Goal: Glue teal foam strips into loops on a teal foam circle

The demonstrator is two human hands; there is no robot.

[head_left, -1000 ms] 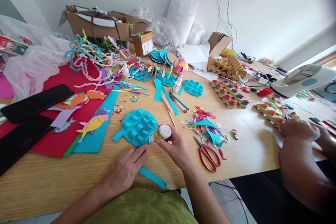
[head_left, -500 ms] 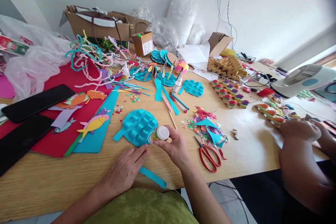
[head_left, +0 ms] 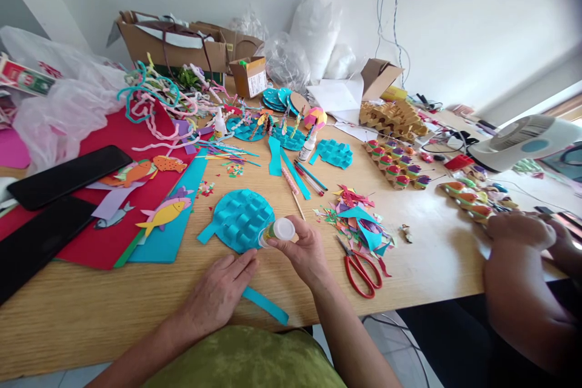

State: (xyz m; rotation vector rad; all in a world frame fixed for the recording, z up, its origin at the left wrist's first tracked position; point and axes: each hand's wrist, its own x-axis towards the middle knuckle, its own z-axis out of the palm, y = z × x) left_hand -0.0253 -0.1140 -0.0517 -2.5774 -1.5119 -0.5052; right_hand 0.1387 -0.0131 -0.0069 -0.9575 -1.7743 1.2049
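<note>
My right hand is closed round what looks like a thick glue stick with a white end and a yellow-green label. It is tilted, its lower end at the right edge of a blue woven-paper disc with a tab at its left. My left hand lies flat with fingers stretched out, fingertips at the disc's lower edge. A blue paper strip runs out from beside that hand towards the table's front edge; its other end is hidden. Red-handled scissors lie right of my right hand.
Paper scraps lie beyond the scissors. Paper fish, coloured sheets and two black phones or slabs cover the left side. Another person's hands work at the right, near painted egg-carton pieces and a white fan.
My hands, the glue stick and the blue disc hold nearly the same positions. The view has shifted very slightly. At the right, the other person's hands have moved a little.
</note>
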